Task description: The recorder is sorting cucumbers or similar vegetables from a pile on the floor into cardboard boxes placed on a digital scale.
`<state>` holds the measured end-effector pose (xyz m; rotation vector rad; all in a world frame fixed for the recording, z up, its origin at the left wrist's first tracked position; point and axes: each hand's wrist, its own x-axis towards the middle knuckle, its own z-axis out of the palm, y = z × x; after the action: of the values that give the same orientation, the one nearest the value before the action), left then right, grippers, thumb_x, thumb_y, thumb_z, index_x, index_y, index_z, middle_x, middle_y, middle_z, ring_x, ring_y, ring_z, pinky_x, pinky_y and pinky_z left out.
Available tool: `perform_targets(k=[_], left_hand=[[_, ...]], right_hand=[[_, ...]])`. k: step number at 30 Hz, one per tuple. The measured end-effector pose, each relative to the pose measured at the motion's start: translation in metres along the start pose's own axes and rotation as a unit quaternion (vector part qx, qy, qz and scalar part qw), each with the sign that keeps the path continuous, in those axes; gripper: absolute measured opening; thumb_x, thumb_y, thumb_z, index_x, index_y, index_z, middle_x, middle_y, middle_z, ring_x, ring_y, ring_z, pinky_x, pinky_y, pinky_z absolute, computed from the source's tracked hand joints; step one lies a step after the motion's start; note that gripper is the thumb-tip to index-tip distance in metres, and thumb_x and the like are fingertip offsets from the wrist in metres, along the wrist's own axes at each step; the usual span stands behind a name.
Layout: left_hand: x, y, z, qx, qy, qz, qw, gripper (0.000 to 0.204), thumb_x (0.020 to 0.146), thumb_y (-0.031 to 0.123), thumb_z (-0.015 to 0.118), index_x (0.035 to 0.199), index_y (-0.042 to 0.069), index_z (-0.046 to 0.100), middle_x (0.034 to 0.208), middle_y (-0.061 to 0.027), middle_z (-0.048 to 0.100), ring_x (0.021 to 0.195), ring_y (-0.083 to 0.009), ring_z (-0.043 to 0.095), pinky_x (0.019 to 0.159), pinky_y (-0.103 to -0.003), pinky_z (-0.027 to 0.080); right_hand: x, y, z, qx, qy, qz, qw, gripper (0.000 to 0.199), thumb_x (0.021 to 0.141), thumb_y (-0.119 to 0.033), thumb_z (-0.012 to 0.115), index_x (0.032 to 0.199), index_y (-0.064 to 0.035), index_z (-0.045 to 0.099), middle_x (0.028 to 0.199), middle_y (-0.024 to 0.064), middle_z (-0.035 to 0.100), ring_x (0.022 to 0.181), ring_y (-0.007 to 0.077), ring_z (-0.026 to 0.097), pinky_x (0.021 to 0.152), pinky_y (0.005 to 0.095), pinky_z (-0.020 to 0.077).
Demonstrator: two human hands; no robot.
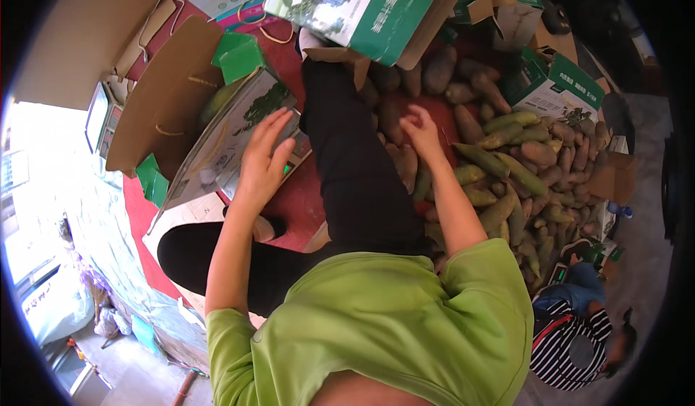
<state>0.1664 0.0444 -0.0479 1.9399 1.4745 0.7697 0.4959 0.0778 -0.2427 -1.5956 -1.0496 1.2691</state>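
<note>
Now, in the head view, my left hand [264, 163] is wide, with the fingers stretched and the thumb apart from them. It is over the printed side of an open carton [242, 127], which leans at my left with its big brown flap raised; whether I touch this side, I cannot tell. Inside the carton, a part of one green vegetable [216, 103] is visible. Just beside this hand, a small green display [287, 168] is lit. My right hand [423, 132] is rather narrow, with the fingers bent loosely above the edge of a pile of long vegetables [536, 153], some green and some brownish, which spreads over the red cloth [293, 207] at my right. Between my hands lies my black trouser leg [355, 153]. Beyond it stands a white and green carton [340, 8]. At lower right, a person in a striped top [568, 348] is near the pile.
</note>
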Motion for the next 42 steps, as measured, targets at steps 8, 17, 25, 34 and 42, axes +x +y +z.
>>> perform_targets(k=[8,17,25,34,42], left_hand=[[0.042,-0.043,0.049,-0.102,0.051,-0.102,0.988,0.041,0.095,0.021,0.051,0.131,0.002,0.050,0.137,-0.0165,0.048,0.130,-0.0279,0.043,0.107,-0.035,0.031],[0.045,-0.049,0.061,-0.112,0.044,-0.136,0.983,0.042,0.095,0.023,0.050,0.131,0.002,0.050,0.137,-0.0160,0.047,0.130,-0.0276,0.042,0.108,-0.035,0.031],[0.040,-0.054,0.068,-0.144,0.047,-0.156,0.976,0.041,0.095,0.024,0.049,0.131,0.003,0.051,0.135,-0.0162,0.050,0.127,-0.0276,0.045,0.107,-0.035,0.033],[0.056,-0.068,0.082,-0.233,0.047,-0.213,0.948,0.043,0.098,0.030,0.047,0.132,0.005,0.051,0.133,-0.0157,0.051,0.124,-0.0245,0.048,0.105,-0.033,0.034],[0.109,-0.068,0.091,-0.310,0.045,-0.306,0.899,0.052,0.098,0.038,0.048,0.137,0.004,0.046,0.139,-0.0161,0.047,0.128,-0.0226,0.043,0.106,-0.032,0.032]], right_hand=[[0.050,-0.157,0.047,0.213,-0.017,-0.150,0.965,0.063,0.079,-0.017,0.075,0.131,0.0014,0.044,0.118,0.0111,0.058,0.104,0.0167,0.056,0.087,0.0291,0.0475],[0.077,-0.201,0.068,0.308,0.014,-0.103,0.946,0.026,0.088,-0.003,0.061,0.113,0.0014,0.060,0.105,0.0052,0.065,0.092,0.0118,0.060,0.083,0.0280,0.0474],[0.083,-0.281,0.006,0.183,0.017,-0.180,0.966,0.028,0.086,-0.008,0.066,0.112,0.0017,0.060,0.102,0.0055,0.066,0.087,0.0138,0.062,0.080,0.0299,0.0505],[0.188,-0.397,-0.050,0.155,0.047,-0.330,0.930,0.043,0.086,-0.009,0.059,0.127,0.0006,0.051,0.110,0.0151,0.064,0.094,0.0262,0.063,0.085,0.0375,0.0501],[0.194,-0.286,-0.036,-0.449,0.117,-0.290,0.837,0.071,0.082,-0.022,0.066,0.143,-0.0071,0.033,0.147,0.0188,0.032,0.136,0.0390,0.026,0.111,0.0454,0.0281]])
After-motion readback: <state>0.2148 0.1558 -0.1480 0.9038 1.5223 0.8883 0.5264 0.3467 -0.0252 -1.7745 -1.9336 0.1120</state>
